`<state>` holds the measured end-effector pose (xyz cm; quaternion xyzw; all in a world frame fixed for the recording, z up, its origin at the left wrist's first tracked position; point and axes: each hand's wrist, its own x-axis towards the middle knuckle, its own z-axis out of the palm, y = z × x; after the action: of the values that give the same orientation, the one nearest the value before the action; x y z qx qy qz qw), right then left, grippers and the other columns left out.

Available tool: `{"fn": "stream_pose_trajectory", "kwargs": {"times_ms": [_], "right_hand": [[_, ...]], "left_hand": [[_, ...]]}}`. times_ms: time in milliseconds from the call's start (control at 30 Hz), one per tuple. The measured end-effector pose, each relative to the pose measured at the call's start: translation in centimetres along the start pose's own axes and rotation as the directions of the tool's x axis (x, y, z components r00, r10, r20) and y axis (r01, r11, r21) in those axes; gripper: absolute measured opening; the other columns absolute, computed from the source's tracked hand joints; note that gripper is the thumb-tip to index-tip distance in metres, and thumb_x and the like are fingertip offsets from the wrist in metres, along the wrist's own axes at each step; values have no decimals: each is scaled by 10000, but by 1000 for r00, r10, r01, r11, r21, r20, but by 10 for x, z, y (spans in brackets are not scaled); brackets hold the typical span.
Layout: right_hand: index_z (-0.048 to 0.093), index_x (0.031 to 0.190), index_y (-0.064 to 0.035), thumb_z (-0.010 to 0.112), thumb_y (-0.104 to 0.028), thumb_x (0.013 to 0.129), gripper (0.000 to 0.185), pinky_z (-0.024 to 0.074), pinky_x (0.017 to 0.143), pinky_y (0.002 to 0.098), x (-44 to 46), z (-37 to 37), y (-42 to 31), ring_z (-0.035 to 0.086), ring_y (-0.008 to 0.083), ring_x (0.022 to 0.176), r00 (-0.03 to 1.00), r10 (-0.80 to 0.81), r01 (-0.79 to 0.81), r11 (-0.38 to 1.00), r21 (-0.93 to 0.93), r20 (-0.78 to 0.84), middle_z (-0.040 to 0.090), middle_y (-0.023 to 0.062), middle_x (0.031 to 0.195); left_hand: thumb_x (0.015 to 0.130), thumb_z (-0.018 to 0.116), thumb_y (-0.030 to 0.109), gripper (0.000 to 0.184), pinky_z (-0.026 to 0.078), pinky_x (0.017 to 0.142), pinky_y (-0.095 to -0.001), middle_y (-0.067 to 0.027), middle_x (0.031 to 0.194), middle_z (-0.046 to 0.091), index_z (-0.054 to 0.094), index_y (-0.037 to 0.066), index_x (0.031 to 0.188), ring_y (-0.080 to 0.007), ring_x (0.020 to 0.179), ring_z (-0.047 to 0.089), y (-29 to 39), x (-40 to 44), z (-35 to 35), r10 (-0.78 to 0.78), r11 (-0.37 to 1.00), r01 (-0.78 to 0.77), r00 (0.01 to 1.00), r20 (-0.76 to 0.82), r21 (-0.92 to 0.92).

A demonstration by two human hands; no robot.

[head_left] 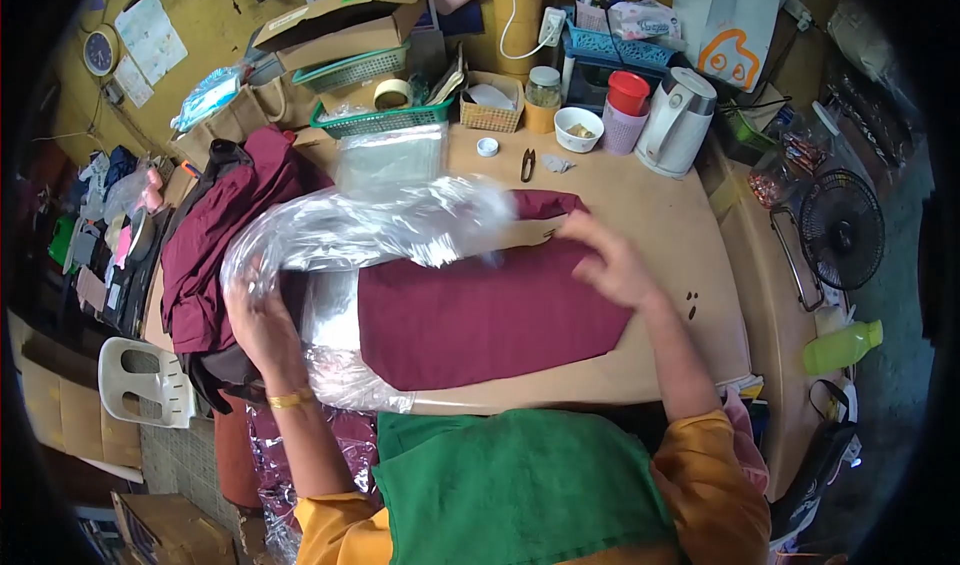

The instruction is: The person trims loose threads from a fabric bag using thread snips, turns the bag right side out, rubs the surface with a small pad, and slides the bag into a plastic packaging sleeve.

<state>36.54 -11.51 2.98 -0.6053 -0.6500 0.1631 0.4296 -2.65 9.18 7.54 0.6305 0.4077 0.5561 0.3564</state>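
A folded maroon garment (490,315) lies flat on the table in front of me, with a pale card or tag (530,233) near its far edge. My left hand (262,315) is at the garment's left, its fingers closed on a clear plastic bag (370,227). The bag arches over the garment's far left part and is blurred by motion. My right hand (612,265) is over the garment's far right corner, fingers apart and slightly blurred; whether it touches the cloth I cannot tell. More clear plastic (330,335) lies under the garment's left side.
Left of me is a heap of maroon garments (240,235). Along the back stand a green basket (380,117), a white bowl (578,130), a red-lidded cup (626,115) and a white kettle (677,123). Thread snips (527,165) lie before them. A black fan (842,230) is at right.
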Motion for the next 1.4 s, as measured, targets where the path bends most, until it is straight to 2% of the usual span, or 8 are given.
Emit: {"fn": "stream_pose_trajectory", "kwargs": {"times_ms": [33,100,167,433,500,533,833,1400], "right_hand": [[584,1294,-118,716,-343,823,539,159,1185,557,-4,11,-2,367,361,1388,987,21,48,906,-421,159,502,159,1398],[537,1384,-201,687,-537,813,679,65,1147,673,-18,34,6,181,382,1471,947,80,101,843,-529,310,314,155,1553],[477,1437,-229,619,-611,835,727,40,1150,670,-33,50,15,128,385,1482,933,166,66,793,-606,319,240,148,1588],[386,1493,-254,528,-698,842,801,9,1110,721,-65,67,7,101,408,1479,932,342,-168,705,-689,123,204,163,1595],[384,1495,-237,516,-650,881,752,24,1104,725,-60,80,-4,97,411,1479,903,429,-320,644,-694,-19,198,169,1594],[384,1495,-237,516,-650,881,752,24,1104,725,-59,90,-6,97,411,1479,902,430,-322,643,-695,-20,198,169,1594],[619,1168,-112,547,52,738,466,106,1121,705,-111,25,-44,272,367,1444,955,276,-177,825,-537,109,382,139,1501],[550,1203,-103,752,-163,672,571,113,1143,670,-130,38,-19,252,363,1446,994,97,-64,877,-476,46,348,166,1502]], "left_hand": [[1014,481,138,351,477,949,-392,-185,1169,612,489,-77,1291,-298,1066,605,-8,-9,-4,185,665,-133,983,10,735],[985,509,123,414,434,1012,-426,-252,1202,576,446,-113,1319,-378,1112,573,-28,-53,41,-58,994,60,998,-33,91],[952,502,99,392,349,1089,-478,-304,1250,523,475,-105,1286,-447,1187,504,-56,-118,82,377,745,-483,874,307,461],[869,496,31,372,144,1112,-675,-277,1238,533,529,-22,1235,-461,1234,439,-89,-72,81,89,436,-502,850,519,747],[877,545,76,339,145,1102,-689,-242,1194,560,565,6,1208,-437,1201,473,-49,-82,109,-30,742,-382,803,596,552],[882,573,114,315,136,1103,-691,-238,1168,572,589,18,1182,-435,1188,485,-42,-98,131,339,681,-604,761,554,413],[872,586,552,705,106,1117,-685,-235,1204,578,606,-120,1084,-394,1307,421,-71,-112,168,64,549,-615,706,705,566],[809,616,631,749,106,1137,-646,-204,1137,609,599,-51,1118,-363,1214,509,-83,-96,170,169,612,-672,626,761,416]]}}
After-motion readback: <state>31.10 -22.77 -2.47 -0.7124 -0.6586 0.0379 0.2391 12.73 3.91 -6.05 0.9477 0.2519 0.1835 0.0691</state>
